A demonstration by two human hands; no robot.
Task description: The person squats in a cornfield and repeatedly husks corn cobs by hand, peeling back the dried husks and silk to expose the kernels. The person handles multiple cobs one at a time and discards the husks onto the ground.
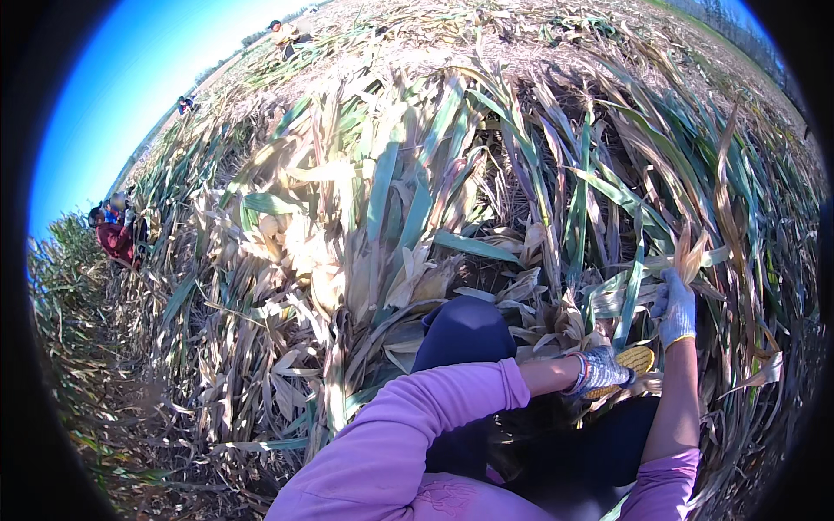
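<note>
In the head view, my left hand (pixel 601 372), in a knitted work glove, is closed on a yellow ear of corn (pixel 635 360) low at the right, above my dark-trousered legs. Kernels show on both sides of the glove. Farther forward and to the right, my right hand (pixel 674 307), in a light glove with a yellow cuff, is closed at the base of a dry corn husk (pixel 690 257). Whether that husk holds an ear cannot be told. Pale loose husks (pixel 560 319) lie just ahead of my knees.
Flattened corn stalks with green and dry leaves (pixel 391 195) cover the ground around me. A person in red (pixel 116 239) is at the far left beside another person. Farther off are a person in yellow (pixel 282 34) and a person in dark clothes (pixel 185 104).
</note>
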